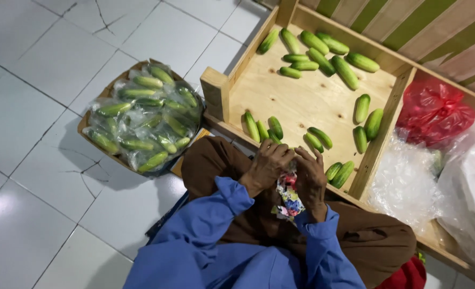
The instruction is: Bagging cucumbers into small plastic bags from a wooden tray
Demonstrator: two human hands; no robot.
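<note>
Hands: the left hand (267, 166) and right hand (310, 179) meet over the lap, both closed around a patterned wrapper (289, 197), just short of the tray's near rail.
Tray (301, 101): its wooden middle is bare, a wide open patch between cucumber clusters.
Far corner: a dense cucumber pile (320, 53) fills it.
Near rail: a few cucumbers (264, 128) lie right ahead of the hands, more at the right near the divider (382, 134).
Right compartment: crowded by a red bag (435, 112) and clear plastic (408, 182).
Left: bagged cucumbers (143, 115) heaped on cardboard block that side.
Floor (34, 107): open tiles beyond the heap.
</note>
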